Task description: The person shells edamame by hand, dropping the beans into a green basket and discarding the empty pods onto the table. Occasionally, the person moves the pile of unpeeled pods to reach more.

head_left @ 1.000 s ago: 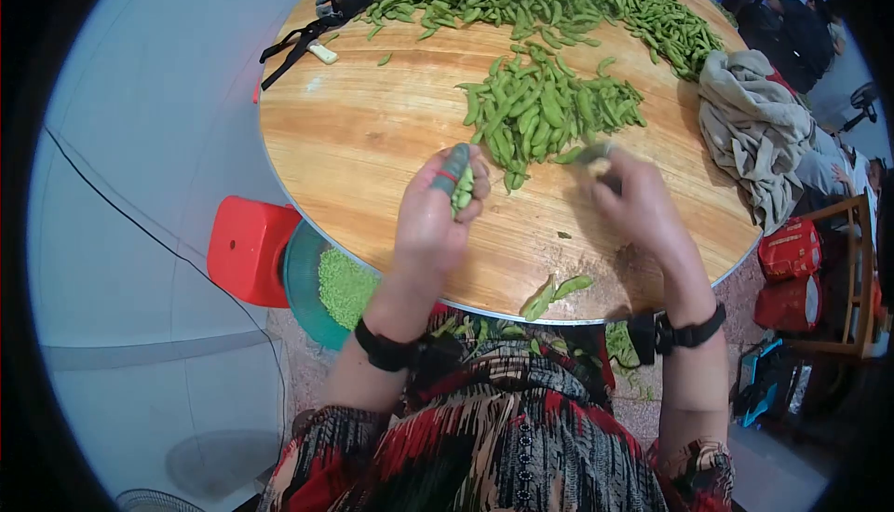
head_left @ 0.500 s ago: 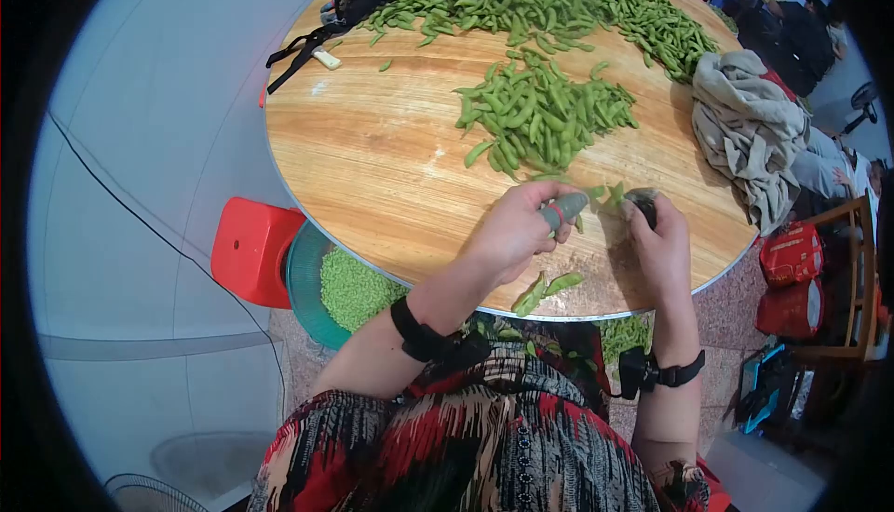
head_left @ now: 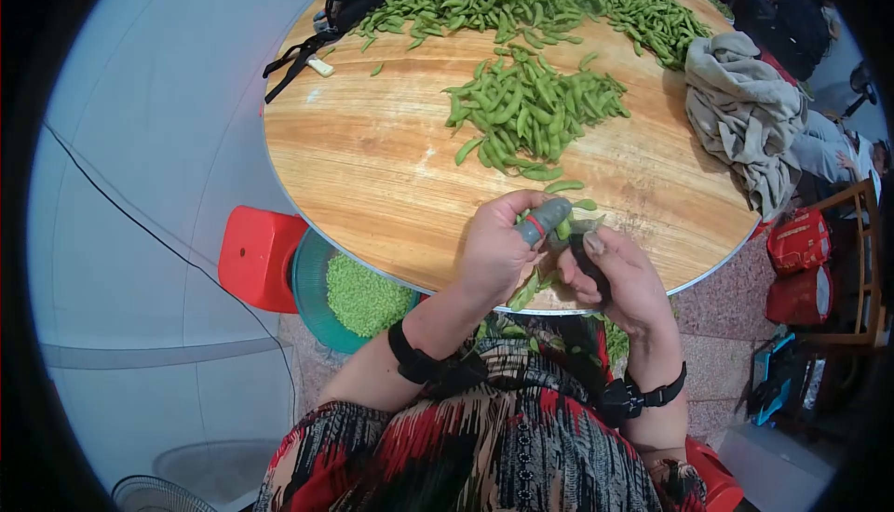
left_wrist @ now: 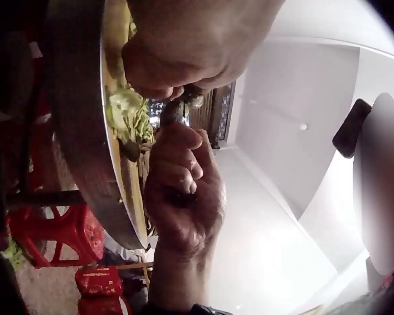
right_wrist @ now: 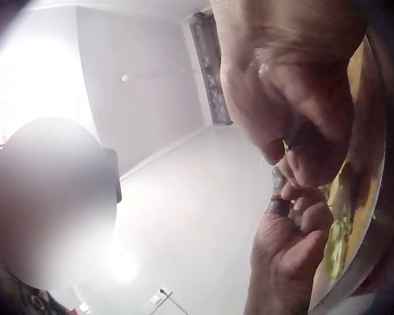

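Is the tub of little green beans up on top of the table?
No, the tub of green beans sits lower down, partly hidden by the edge of the table.

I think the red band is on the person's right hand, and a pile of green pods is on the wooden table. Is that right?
Not quite: the red band is on the person's left hand, around the grey thumb cover, as the head view shows. A pile of green pods does lie on the wooden table.
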Tool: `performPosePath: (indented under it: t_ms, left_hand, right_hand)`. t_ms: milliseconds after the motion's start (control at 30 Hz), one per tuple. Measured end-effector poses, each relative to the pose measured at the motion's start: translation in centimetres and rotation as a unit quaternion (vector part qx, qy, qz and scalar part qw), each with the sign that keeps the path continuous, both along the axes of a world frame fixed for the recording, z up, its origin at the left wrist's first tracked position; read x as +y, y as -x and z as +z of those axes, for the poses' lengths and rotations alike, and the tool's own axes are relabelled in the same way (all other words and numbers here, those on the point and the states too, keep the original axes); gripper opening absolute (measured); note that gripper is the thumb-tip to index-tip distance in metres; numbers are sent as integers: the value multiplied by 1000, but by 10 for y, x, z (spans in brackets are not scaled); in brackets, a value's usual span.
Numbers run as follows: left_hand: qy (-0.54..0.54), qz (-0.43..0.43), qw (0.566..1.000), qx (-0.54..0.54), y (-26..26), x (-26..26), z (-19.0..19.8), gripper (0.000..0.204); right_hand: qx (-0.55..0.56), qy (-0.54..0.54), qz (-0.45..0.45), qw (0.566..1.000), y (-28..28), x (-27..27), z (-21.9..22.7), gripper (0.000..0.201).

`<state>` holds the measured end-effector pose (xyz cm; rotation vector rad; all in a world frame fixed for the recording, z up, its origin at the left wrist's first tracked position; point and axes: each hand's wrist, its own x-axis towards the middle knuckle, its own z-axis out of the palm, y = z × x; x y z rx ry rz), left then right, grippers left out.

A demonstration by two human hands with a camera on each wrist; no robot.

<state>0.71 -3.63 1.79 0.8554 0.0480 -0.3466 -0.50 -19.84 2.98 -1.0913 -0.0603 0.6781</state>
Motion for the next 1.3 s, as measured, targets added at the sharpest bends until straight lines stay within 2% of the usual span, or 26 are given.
performPosePath:
  t_ms: [100, 167, 200, 267, 300, 367, 400, 467, 600, 633, 667, 700, 800, 833, 867, 900, 967, 1000, 1033, 1100, 1133, 1167, 1200, 1267, 1300]
  left_hand:
    - [13, 7, 1000, -8, 1, 1, 0, 17]
    - [-62, 21, 996, -53, 3, 3, 0, 17]
    - [-61, 21, 997, -52, 2, 2, -3, 17]
    - [-152, 91, 982, -61, 2, 0, -11, 9]
    - [-151, 92, 982, -60, 5, 1, -7, 9]
    - [-105, 34, 993, -48, 9, 3, 6, 10]
    - [-103, 35, 993, -48, 10, 3, 5, 10]
    - [-49, 21, 998, -39, 10, 3, 1, 9]
    - [-53, 81, 992, -86, 6, 1, -12, 8]
    - [-182, 114, 966, -146, 3, 2, -22, 7]
    - [-307, 144, 919, -202, 2, 3, -28, 7]
    - [-305, 146, 919, -201, 3, 3, -27, 7]
    - [-286, 103, 935, -184, 5, 5, -22, 8]
    - [-168, 39, 976, -133, 4, 7, -23, 9]
    - [-47, -25, 995, -79, 3, 10, -24, 10]
    - [-44, -21, 996, -79, 2, 11, -24, 10]
    - [105, -91, 989, -57, 0, 14, -24, 13]
    - [109, -87, 989, -58, 0, 15, -23, 13]
    - [125, -88, 988, -31, 0, 15, -20, 11]
    - [147, -85, 985, -5, 1, 11, -17, 10]
    - [82, -69, 994, -37, 2, 5, -15, 9]
    - [17, -51, 996, -68, 2, 1, -14, 9]
    - [21, -46, 996, -70, 2, 2, -12, 9]
    - [-49, -55, 995, -60, 2, 6, -9, 11]
    - [-46, -51, 996, -61, 2, 6, -5, 11]
  right_hand:
    - [15, -10, 2, 1000, 0, 2, 2, 33]
    - [28, -10, 6, 1000, -1, 3, 2, 32]
    - [41, -11, 11, 999, -2, 3, 2, 31]
    - [36, -10, 11, 999, -2, 4, -4, 28]
    - [30, -10, 10, 999, -2, 4, -6, 26]
    - [58, -30, -18, 998, -1, 9, -4, 23]
    - [85, -51, -46, 994, 0, 11, -3, 20]
    - [84, -54, -38, 994, -1, 10, -4, 19]
    - [91, -85, -23, 992, -1, 7, -3, 17]
    - [92, -80, -20, 992, -1, 7, -4, 17]
    - [84, -78, -14, 993, -1, 6, -6, 16]
    - [76, -76, -9, 994, -1, 6, -7, 15]
    - [83, -65, -40, 994, 1, 10, -5, 13]
    - [82, -62, -38, 994, 1, 10, -4, 13]
    - [118, -107, -32, 987, 1, 10, -3, 13]
    - [153, -150, -26, 976, 1, 10, -2, 14]
    - [155, -169, -15, 973, 2, 10, -2, 15]
    - [157, -190, -7, 969, 2, 10, -3, 15]
    - [157, -186, -4, 970, 2, 10, -3, 15]
    - [96, -100, -28, 990, 1, 10, -5, 14]
    - [96, -94, -23, 991, 1, 12, -8, 14]
    - [-17, 35, -66, 997, 2, 15, -12, 12]
    - [-131, 160, -107, 972, 2, 16, -15, 10]
    - [-138, 193, -102, 966, 0, 14, -12, 9]
    - [-61, 130, -105, 984, -1, 13, -6, 9]
